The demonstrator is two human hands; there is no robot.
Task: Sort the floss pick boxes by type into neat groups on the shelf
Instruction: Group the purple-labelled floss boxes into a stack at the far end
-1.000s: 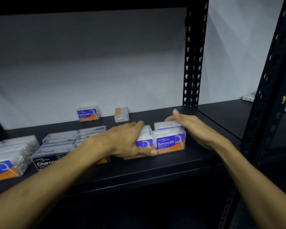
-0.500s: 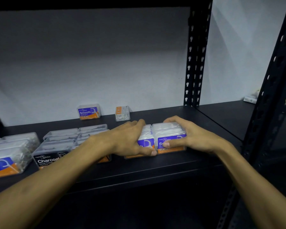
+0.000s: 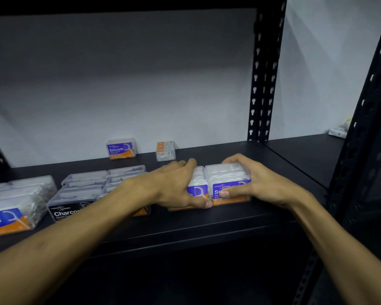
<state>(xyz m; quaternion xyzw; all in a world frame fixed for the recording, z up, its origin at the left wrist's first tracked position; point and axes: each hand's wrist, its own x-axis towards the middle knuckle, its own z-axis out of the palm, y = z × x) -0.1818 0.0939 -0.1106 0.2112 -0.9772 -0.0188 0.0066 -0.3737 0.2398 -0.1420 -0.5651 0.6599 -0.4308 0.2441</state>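
Two clear "Smooth" floss pick boxes stand side by side near the shelf's front edge. My left hand (image 3: pixel 180 188) grips the left Smooth box (image 3: pixel 197 188), thumb across its front label. My right hand (image 3: pixel 249 183) grips the right Smooth box (image 3: pixel 227 176), fingers over its top and thumb on its label. To the left sit the Charcoal boxes (image 3: pixel 75 199) in a block, and at far left the Round boxes (image 3: pixel 11 208). At the back stand a lone Smooth box (image 3: pixel 121 149) and a small box turned sideways (image 3: pixel 165 151).
The black shelf (image 3: pixel 207 223) has a perforated black upright (image 3: pixel 264 73) at the back right and another (image 3: pixel 365 119) at the front right. A neighbouring shelf (image 3: pixel 312 155) lies beyond, with small packages at its far right. A pale wall closes the back.
My right hand came down from beside the right Smooth box and closed over it, thumb on its label. The left hand has stayed on the left box. The camera drifted slightly.
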